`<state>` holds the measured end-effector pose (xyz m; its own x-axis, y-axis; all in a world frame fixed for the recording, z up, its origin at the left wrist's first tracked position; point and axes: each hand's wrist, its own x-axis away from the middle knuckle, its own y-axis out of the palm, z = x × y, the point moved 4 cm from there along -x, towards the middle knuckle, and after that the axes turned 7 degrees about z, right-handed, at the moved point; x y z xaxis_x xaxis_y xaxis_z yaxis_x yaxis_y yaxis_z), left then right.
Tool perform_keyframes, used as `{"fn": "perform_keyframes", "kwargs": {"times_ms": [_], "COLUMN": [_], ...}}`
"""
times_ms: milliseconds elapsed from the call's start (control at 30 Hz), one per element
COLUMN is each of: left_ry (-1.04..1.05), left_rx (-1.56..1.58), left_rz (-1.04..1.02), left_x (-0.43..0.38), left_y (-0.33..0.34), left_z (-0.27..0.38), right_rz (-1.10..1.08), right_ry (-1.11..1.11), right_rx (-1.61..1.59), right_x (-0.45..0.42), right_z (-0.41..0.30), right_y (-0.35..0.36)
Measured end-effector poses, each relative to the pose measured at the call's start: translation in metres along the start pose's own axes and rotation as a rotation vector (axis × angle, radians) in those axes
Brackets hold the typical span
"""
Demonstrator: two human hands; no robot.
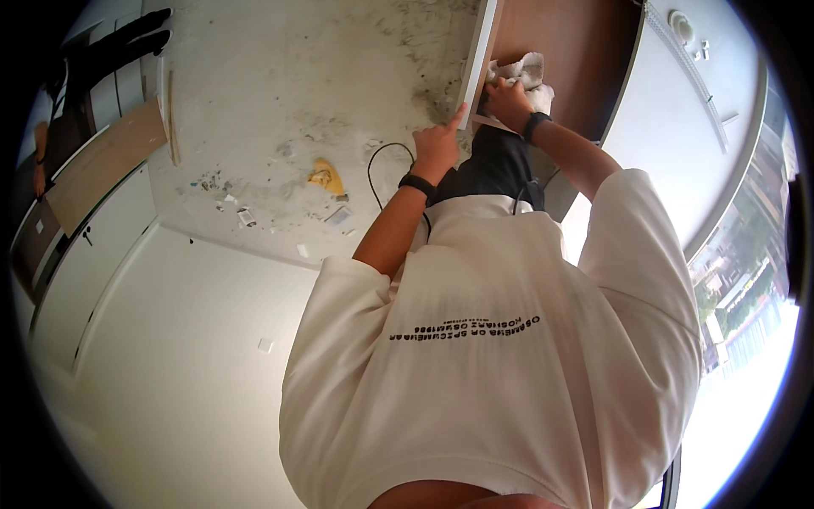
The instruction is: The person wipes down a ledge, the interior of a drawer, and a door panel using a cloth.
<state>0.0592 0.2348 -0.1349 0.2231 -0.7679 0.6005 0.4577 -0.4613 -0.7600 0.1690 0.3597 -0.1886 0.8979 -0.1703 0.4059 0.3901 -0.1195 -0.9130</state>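
Note:
My right hand [509,105] presses a crumpled whitish cloth [533,70] onto a brown wood-look surface [563,38], near its front corner. Along the left side of that surface runs a raised white edge [478,57]. The extended index finger of my left hand [437,149] reaches the near end of this edge. The other left fingers are curled, partly hidden, and I see nothing held in them. Dark bands circle both wrists. A thin black cable [375,162] loops beside my left forearm.
The dirty floor [254,95] holds a yellow crumpled item [325,177] and scattered debris [247,217]. Another person [121,48] in dark clothing is at far left, near a wooden board [108,162]. A white sill [687,108] lies by the window at right, with a perforated strip [693,76] on it.

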Motion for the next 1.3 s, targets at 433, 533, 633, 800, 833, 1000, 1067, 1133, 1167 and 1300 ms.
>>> {"fn": "perform_keyframes", "kwargs": {"times_ms": [433, 533, 633, 800, 833, 1000, 1067, 1133, 1167, 1300], "left_ry": [0.082, 0.074, 0.061, 0.044, 0.042, 0.03, 0.018, 0.011, 0.012, 0.001], "left_rx": [-0.121, -0.092, -0.098, -0.041, -0.041, 0.018, 0.047, 0.08, 0.095, 0.244], "left_rz": [-0.06, -0.089, -0.074, -0.064, -0.064, -0.088, -0.071, -0.052, -0.06, -0.083], "left_x": [-0.004, -0.003, -0.005, -0.004, -0.003, -0.008, -0.008, -0.01, -0.009, -0.011], "left_y": [0.004, 0.002, 0.004, 0.003, 0.002, -0.004, -0.007, -0.01, -0.012, -0.018], "left_z": [0.007, 0.003, -0.002, -0.009, -0.01, -0.02, -0.024, -0.028, -0.031, -0.044], "right_rz": [0.166, 0.054, 0.153, 0.231, 0.234, 0.15, 0.095, 0.07, 0.137, 0.276], "right_ry": [0.596, 0.606, 0.618, 0.641, 0.648, 0.62, 0.604, 0.591, 0.638, 0.692], "right_rx": [-0.824, -1.049, -1.113, -1.109, -1.124, -1.231, -1.408, -1.487, -1.791, -2.181], "right_x": [0.064, 0.065, 0.063, 0.048, 0.042, 0.015, 0.01, 0.011, 0.016, 0.033], "right_z": [0.12, 0.108, 0.092, 0.07, 0.066, 0.048, 0.047, 0.052, 0.055, 0.073], "right_y": [0.026, 0.041, 0.058, 0.061, 0.059, 0.054, 0.053, 0.051, 0.048, 0.012]}}
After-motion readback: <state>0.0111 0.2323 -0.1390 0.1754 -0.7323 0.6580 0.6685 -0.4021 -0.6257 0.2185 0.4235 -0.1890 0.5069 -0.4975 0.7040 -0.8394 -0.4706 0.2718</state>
